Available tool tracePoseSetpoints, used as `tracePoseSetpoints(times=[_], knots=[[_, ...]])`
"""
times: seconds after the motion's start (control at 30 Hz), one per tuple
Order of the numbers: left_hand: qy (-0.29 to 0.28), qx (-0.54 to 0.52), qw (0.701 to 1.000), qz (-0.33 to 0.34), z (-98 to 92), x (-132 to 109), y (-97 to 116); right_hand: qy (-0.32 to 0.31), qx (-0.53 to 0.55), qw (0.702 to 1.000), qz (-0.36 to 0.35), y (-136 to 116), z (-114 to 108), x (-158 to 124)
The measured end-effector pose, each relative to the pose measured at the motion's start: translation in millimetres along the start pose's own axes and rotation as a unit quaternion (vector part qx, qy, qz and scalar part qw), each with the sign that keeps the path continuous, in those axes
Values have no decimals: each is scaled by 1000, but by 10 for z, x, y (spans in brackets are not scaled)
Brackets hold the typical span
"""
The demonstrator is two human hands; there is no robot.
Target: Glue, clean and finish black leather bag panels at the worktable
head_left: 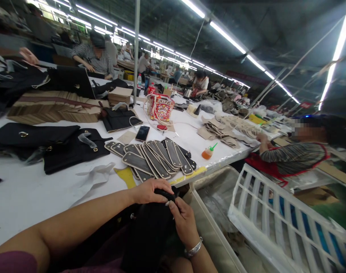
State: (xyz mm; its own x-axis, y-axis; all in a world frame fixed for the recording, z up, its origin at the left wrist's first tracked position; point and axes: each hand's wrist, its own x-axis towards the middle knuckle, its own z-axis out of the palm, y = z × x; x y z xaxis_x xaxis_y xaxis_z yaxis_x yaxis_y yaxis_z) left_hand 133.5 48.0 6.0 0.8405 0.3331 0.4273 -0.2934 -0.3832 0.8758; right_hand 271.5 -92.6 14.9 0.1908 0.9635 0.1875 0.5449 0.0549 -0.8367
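My left hand [151, 191] is closed over the top edge of a black bag [148, 231], thumb in front and fingers behind. Gripping the same edge from the right, my right hand [185, 220] pinches it close to my left fingertips. The bag hangs down over my lap, its lower part lost in shadow. A small pale bit shows between the hands, too small to name. Just beyond them on the white table [56, 193] lies a fanned pile of dark strips with pale edging and metal studs [150, 159].
Black bags [73, 148] and stacked brown boards [56, 108] lie left. A phone [142, 133], a glue bottle [208, 152] and beige pieces [218, 129] are farther back. Right of my knees stand a bin [212, 231] and white plastic crate [277, 216]; a co-worker [292, 155] sits beyond.
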Motion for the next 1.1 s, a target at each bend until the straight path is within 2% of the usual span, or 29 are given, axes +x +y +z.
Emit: tracePoseSetpoints(times=[0.17,0.27,0.5,0.63,0.7,0.8,0.93,1.03,1.1], knots=[[-24,14,1000,0,-52,21,22,-9,-38,999,-15,-1,-7,8],[-20,2,1000,-19,-56,26,28,-17,-62,998,-28,-12,-18,18],[55,-84,986,-131,60,7,112,-44,-153,986,-55,-107,-81,29],[75,-95,979,-162,138,13,189,-64,-202,976,-50,-147,-133,37],[88,-98,977,-169,172,15,213,-68,-188,978,-56,-138,-141,37],[109,-129,971,-171,209,-12,231,-68,-103,990,-70,-118,-143,30],[101,-265,944,-170,221,-138,207,-78,-14,994,-70,-125,-184,11],[98,-362,910,-175,211,-245,167,-82,-21,994,-64,-147,-224,-1],[96,-369,905,-187,200,-280,165,-78,-67,993,-50,-176,-246,2]])
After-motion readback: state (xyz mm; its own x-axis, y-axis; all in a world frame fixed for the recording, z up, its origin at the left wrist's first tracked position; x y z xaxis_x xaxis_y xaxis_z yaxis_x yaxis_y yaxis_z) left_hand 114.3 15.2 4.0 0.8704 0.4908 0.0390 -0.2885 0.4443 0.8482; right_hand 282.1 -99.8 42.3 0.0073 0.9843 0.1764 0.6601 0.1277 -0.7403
